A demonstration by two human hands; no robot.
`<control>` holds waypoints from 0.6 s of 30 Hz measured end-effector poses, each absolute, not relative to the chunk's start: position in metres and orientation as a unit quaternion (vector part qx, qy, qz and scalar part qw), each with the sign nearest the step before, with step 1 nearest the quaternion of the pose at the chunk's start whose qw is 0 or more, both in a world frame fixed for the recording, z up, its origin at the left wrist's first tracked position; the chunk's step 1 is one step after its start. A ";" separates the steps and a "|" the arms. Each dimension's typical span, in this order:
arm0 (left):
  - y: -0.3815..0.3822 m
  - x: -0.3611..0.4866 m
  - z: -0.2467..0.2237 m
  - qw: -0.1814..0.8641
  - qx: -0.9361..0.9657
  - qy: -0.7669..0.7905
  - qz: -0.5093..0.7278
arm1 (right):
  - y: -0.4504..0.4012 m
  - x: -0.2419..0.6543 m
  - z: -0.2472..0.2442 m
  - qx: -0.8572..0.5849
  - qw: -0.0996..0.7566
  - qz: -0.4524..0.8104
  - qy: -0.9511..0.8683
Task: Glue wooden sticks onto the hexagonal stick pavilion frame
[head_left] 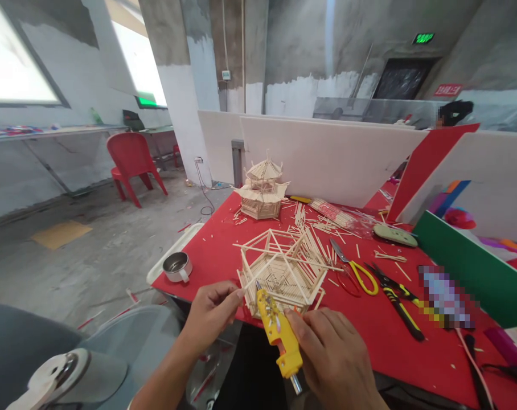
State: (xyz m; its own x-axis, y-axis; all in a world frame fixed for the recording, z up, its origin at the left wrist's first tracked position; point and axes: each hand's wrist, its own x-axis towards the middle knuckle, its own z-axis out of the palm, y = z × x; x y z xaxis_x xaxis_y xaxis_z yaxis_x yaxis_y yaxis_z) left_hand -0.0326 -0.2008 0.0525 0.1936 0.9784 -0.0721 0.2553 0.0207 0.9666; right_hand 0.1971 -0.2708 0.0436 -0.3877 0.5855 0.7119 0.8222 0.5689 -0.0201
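Note:
My right hand (333, 347) is closed around a yellow hot glue gun (278, 330), whose metal nozzle points away from me at the near left part of a stick frame. My left hand (216, 313) pinches the near end of a thin wooden stick (253, 284) between thumb and fingers, close beside the nozzle. The hexagonal wooden stick frame (303, 282) lies on the red table in front of both hands, with layered sticks inside and crossing sticks on top. Behind it stands a small stick pagoda (262, 191) with two tiers of roof.
Loose sticks (320, 242) and a bagged bundle (333, 213) lie on the red table (198, 259). Yellow-handled scissors (361, 276) and black-yellow pliers (397, 304) are to the right. A metal cup (177, 266) sits at the left edge. A green board (476, 267) stands at right.

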 end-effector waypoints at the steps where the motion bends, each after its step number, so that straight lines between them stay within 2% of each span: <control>1: -0.201 -0.033 0.051 0.490 0.597 0.518 0.367 | -0.270 0.197 0.043 -0.432 0.345 -0.169 -0.816; 18: -0.200 -0.033 0.053 0.493 0.600 0.509 0.372 | -0.271 0.193 0.037 -0.436 0.332 -0.162 -0.820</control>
State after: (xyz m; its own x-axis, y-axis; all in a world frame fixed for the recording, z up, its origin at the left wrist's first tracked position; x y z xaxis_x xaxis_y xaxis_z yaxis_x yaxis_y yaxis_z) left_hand -0.0326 -0.2001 0.0526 0.2059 0.9770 -0.0557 0.2443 0.0038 0.9697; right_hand 0.1934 -0.2713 0.0372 -0.3980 0.6083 0.6867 0.8237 0.5665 -0.0243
